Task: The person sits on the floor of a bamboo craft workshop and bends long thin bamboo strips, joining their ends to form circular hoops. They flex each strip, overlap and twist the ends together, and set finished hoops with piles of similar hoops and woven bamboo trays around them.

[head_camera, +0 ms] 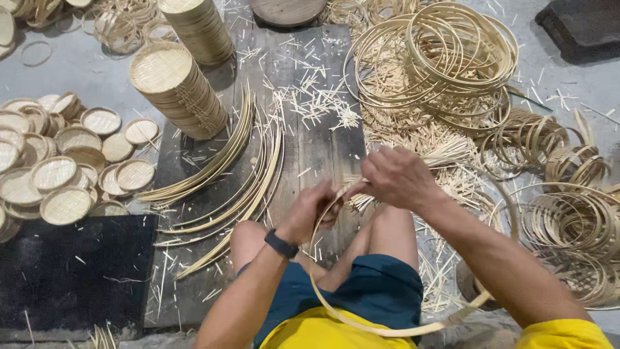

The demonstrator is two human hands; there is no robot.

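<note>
Setting: A person sits on a dark wooden board (316, 148) on a grey floor, knees bent, seen from above.
Open room: The bare stretch of board ahead of the knees is the only free space; it is littered with short bamboo slivers (323, 103).
Left edge: Long curved bamboo strips (226, 174) lie along the board's left side; beyond them sit 2 leaning stacks of woven trays (177, 90) and a spread of small round woven lids (64, 168). A black mat (64, 271) lies near the left knee.
Right edge: Heaps of finished bamboo rings (445, 58) crowd the right side, more rings (568, 220) close beside the right arm.
Bamboo strip: A long pale strip (387, 329) loops from the hands down around the lap and up the right side, forming a wide hoop.
Left hand: The left hand (313, 210), with a black wrist band (282, 244), is curled closed around the strip's end above the knees.
Right hand: The right hand (397, 178) pinches the strip's other end, fingers clenched, just beside the left hand.
</note>
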